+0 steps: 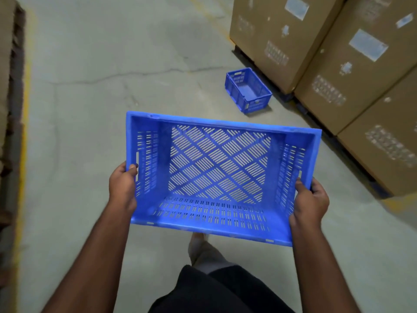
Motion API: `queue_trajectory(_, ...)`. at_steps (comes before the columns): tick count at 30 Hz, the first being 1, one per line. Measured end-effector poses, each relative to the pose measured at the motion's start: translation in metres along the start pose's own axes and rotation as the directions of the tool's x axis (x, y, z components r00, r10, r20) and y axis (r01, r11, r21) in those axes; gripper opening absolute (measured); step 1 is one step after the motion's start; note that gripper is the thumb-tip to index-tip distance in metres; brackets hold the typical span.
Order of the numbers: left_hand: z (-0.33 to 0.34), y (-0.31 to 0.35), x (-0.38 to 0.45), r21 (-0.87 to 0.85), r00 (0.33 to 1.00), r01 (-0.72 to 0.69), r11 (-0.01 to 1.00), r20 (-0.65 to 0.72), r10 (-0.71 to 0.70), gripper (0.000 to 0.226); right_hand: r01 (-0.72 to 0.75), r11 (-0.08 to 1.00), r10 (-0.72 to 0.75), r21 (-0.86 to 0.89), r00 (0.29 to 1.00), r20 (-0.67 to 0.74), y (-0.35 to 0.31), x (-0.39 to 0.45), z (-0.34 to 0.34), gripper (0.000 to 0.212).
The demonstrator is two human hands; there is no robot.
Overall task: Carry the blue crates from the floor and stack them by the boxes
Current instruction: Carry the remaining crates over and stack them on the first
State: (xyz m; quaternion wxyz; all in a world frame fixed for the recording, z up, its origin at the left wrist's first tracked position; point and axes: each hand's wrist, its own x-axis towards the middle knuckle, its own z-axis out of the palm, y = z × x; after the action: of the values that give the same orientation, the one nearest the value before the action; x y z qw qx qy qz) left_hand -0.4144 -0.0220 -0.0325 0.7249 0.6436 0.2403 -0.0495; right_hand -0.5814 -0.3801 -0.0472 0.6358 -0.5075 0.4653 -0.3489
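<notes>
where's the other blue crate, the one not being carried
In the head view, the second crate sits on the floor upper right, beside the cardboard boxes.

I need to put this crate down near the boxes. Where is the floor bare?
Bare concrete floor spreads left of the small blue crate, up to the yellow line, and between that crate and the held crate. It is crowded right of it, where cardboard boxes stand close.

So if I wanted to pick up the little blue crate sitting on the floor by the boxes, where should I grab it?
Probably by its two short ends. The crate on the floor sits upright and open, with a handle slot showing in each short end wall. Reach down from above, one hand per end, as the hands do on the carried crate. The cardboard boxes crowd its far side, so come from the open floor.
</notes>
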Motion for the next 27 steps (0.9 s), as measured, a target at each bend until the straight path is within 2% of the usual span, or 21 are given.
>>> queue_trajectory(9, 0.052, 0.093, 0.201, -0.01, 1.0, 0.006, 1.0, -0.018, -0.006, 0.02, -0.069, 0.997, 0.065, 0.042, 0.995, 0.074, 0.0, 0.087, 0.23, 0.027)
queue_trajectory(15, 0.083, 0.146, 0.339, -0.034, 0.996, 0.024, 0.999, -0.087, -0.027, 0.02, -0.09, 0.996, 0.087, 0.026, 0.99, 0.109, -0.009, 0.137, 0.385, 0.024)
queue_trajectory(19, 0.114, 0.174, 0.446, -0.059, 0.995, 0.049, 0.997, -0.082, -0.054, 0.021, -0.104, 0.994, 0.102, 0.025, 0.992, 0.073, -0.001, 0.172, 0.492, 0.025)
queue_trajectory(24, 0.163, 0.229, 0.584, -0.053, 0.997, 0.082, 0.995, 0.014, -0.082, 0.021, -0.061, 0.997, 0.063, 0.054, 0.997, -0.042, -0.004, 0.207, 0.62, 0.02)
queue_trajectory(27, 0.205, 0.274, 0.656, 0.015, 0.995, 0.071, 0.997, 0.071, -0.072, 0.018, -0.044, 0.996, 0.051, 0.075, 0.993, -0.104, -0.016, 0.232, 0.681, 0.023)
